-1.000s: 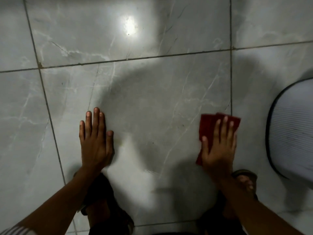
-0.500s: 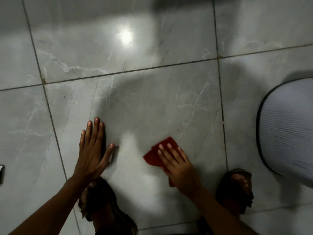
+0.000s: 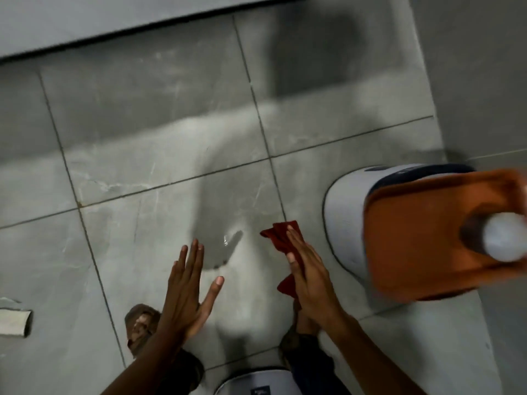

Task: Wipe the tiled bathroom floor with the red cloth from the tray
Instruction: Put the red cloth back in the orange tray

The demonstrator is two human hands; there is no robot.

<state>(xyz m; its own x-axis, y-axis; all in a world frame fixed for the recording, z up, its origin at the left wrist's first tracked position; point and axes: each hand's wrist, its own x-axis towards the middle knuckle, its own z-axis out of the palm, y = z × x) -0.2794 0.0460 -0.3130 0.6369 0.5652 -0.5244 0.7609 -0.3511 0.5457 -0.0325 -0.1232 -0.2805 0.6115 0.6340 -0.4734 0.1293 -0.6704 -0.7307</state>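
The red cloth [image 3: 281, 238] lies crumpled on the grey marbled floor tiles [image 3: 159, 155], just left of the white bin. My right hand [image 3: 309, 276] presses flat on the cloth, fingers pointing up-left, covering its middle. My left hand [image 3: 189, 283] rests palm-down on the bare tile to the left, fingers spread, holding nothing. A small wet streak [image 3: 232, 240] glistens between the two hands. The orange tray [image 3: 436, 235] sits on top of the white bin at the right, with a white bottle [image 3: 506, 238] standing in it.
A white round bin [image 3: 346, 220] stands right of the cloth under the tray. A grey step or ledge [image 3: 114, 21] runs along the top. A wall [image 3: 484, 81] rises at right. My sandalled feet [image 3: 141, 326] are below the hands. A pale object [image 3: 14, 322] lies at the left edge.
The view has tilted up and right, bringing the tray, bottle and ledge into sight. My right hand slid the cloth rightward toward the bin. The left hand stays planted on the tile.
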